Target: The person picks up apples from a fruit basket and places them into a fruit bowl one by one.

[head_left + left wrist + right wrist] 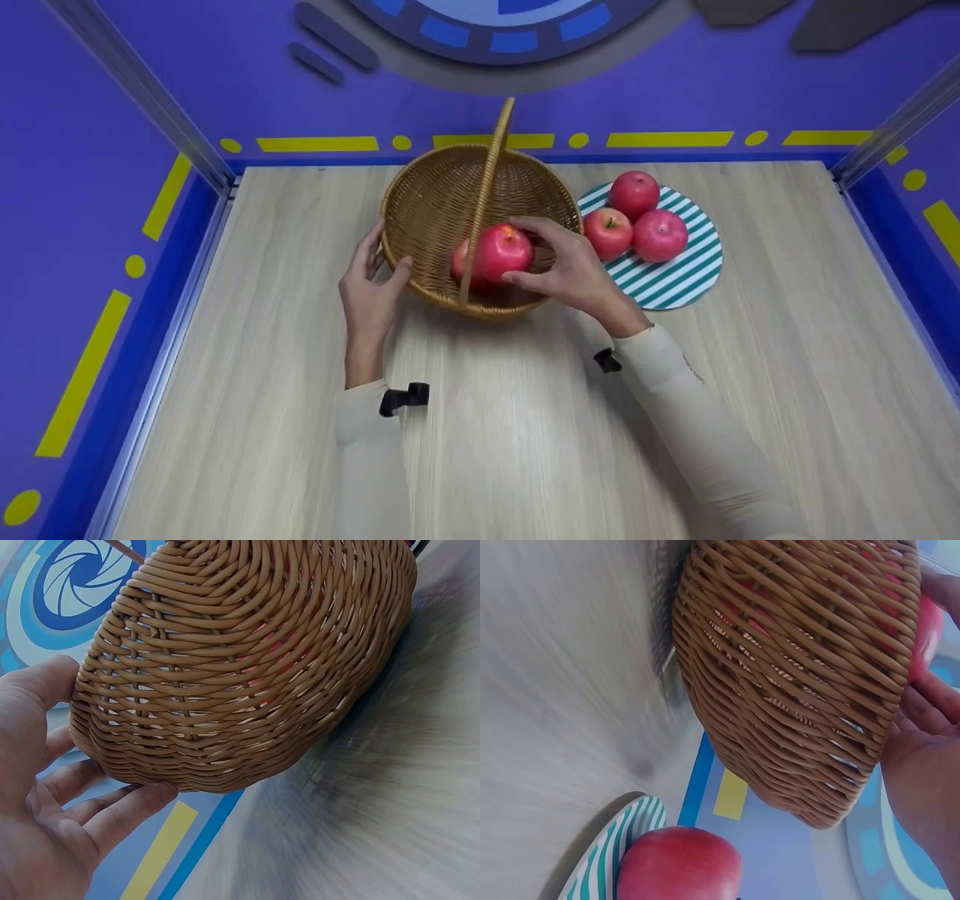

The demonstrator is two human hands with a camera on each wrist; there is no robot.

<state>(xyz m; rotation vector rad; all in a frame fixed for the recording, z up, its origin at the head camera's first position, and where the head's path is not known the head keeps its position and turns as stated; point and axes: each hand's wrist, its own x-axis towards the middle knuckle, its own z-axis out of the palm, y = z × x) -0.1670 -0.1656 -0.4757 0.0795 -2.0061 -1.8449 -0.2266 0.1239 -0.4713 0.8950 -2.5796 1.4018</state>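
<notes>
A brown wicker basket (427,202) with an arched handle stands at the far middle of the table. My left hand (371,289) holds its left rim; in the left wrist view the thumb lies at the rim and the fingers (131,817) curl beneath the woven side. With my right hand (566,266) I grip a red apple (504,253) between thumb and fingers, inside the basket's near right part. Another apple (459,261) shows behind the handle, partly hidden by the gripped one. Red shows through the weave in both wrist views.
To the basket's right lies a round plate (667,292) with green and white stripes, close beside it. Three red apples sit on it, one (660,235) toward its middle. Blue panels (525,105) wall in the wooden table (480,450) at the back and sides.
</notes>
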